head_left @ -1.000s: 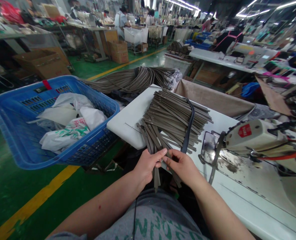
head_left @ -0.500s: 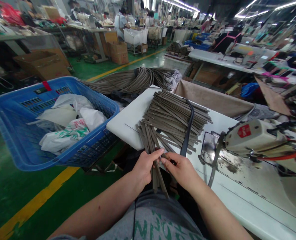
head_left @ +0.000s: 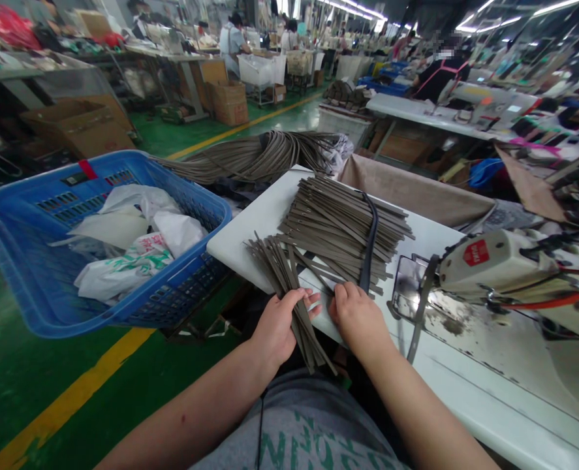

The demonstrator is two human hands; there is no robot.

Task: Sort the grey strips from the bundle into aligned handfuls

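Observation:
My left hand is closed around a loose bundle of grey-brown strips, which slants across the table's front corner towards my lap. Just to its right, my right hand has its fingers curled down at the table edge. They pinch the near end of a single strip; the fingertips are partly hidden. Beyond both hands lies a broad pile of similar strips on the white table. A dark curved band rests over the right part of that pile.
A sewing machine stands on the right, with a strip hanging by its plate. On the left is a blue basket with white plastic bags. Long coiled strips lie behind the table. Several people work farther back.
My hands have moved apart; the right shifted right to the pile's near edge. The bundle in my left hand now fans out farther left.

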